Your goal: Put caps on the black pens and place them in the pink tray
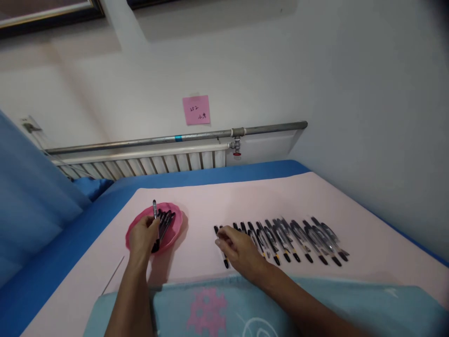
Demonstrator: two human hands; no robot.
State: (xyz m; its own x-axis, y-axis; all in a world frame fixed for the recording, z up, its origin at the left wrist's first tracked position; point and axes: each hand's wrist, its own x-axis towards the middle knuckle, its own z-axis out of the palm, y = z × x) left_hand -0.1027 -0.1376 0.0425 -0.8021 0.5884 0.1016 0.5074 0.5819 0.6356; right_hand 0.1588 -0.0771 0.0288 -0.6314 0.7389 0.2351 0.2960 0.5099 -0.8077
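My left hand [143, 233] is closed around a clear-barrelled pen with a black tip [155, 208], held nearly upright over a pink scalloped plate [177, 213]. Inside that plate lies a bunch of black pens [167, 223]. My right hand [238, 245] is curled at the left end of a long row of pens [280, 238] with black caps and clear barrels. Its thumb and fingertips are pinched over a pen [225, 261] at that end, whose middle they partly cover. The pens in the row lie side by side, some overlapping, and look slightly blurred.
A pale pink sheet [206, 201] covers the blue-edged surface [210, 176]. Near me lies a light-blue patterned cloth [189, 309]. A thin white stick [112, 275] is left of my forearm. Behind are a radiator [164, 162], a pipe with a red valve [237, 153], and a blue curtain [31, 196].
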